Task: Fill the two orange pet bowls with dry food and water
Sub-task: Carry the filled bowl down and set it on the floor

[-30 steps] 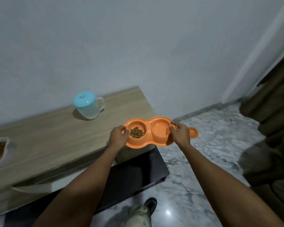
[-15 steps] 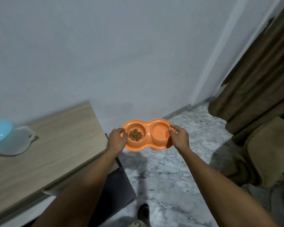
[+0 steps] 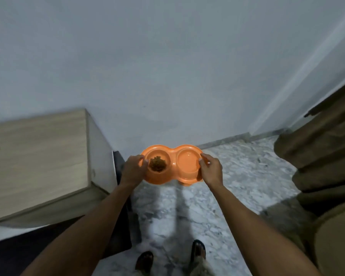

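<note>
Both hands, left hand (image 3: 133, 170) & right hand (image 3: 211, 169), grip the orange double bowl (image 3: 172, 164) by its ends, prob to keep it level w/ the kibble (image 3: 157, 163) and water inside.

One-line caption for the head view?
Left hand and right hand hold the orange double bowl above the marble floor, dry food in its left well, beside a wooden cabinet.
</note>
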